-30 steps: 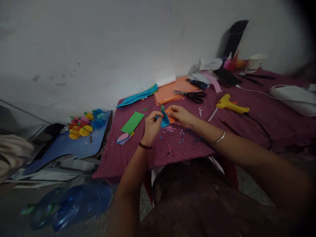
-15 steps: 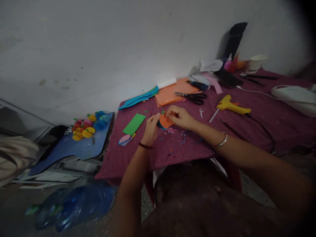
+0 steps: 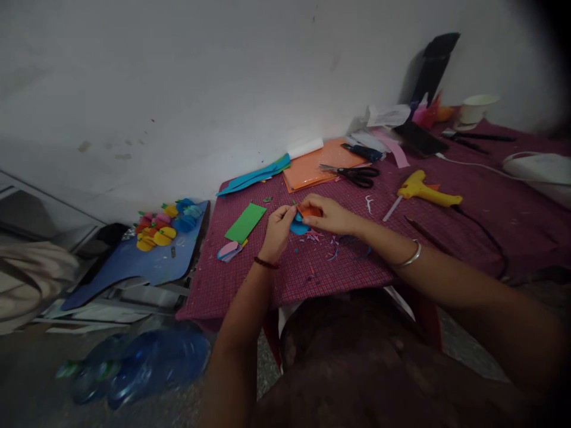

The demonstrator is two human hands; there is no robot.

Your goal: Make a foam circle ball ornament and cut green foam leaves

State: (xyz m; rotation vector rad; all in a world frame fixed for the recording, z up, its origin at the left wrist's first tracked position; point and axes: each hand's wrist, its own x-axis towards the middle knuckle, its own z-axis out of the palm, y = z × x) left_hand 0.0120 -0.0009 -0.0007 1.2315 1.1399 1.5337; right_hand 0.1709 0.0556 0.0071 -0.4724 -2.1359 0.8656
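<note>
My right hand (image 3: pixel 329 215) pinches an orange craft-foam piece (image 3: pixel 311 211), which is bent over between thumb and fingers. Its rounded outline is partly covered by that hand. My left hand (image 3: pixel 280 224) is closed, thumb and fingertips pressed together at the left edge of the same piece, beside a small green tip. Just under the orange foam shows a blue rounded piece (image 3: pixel 298 226); whether the two are joined I cannot tell. A green foam strip (image 3: pixel 245 222) lies left of my left hand, and small cut-out petals (image 3: pixel 229 251) rest below it.
Black scissors (image 3: pixel 359 176) lie on orange sheets (image 3: pixel 312 169) behind my hands, near a utility knife (image 3: pixel 362 152). A yellow glue gun (image 3: pixel 426 190) with its cord is at right. Finished colourful foam shapes (image 3: pixel 156 233) sit on a blue board (image 3: pixel 156 266). Large bottles (image 3: pixel 156 362) are on the floor.
The orange piece, spread flat before, is now bent up, uncovering more of the blue piece. My right hand's thumb has come under it. The whole view has shifted slightly.
</note>
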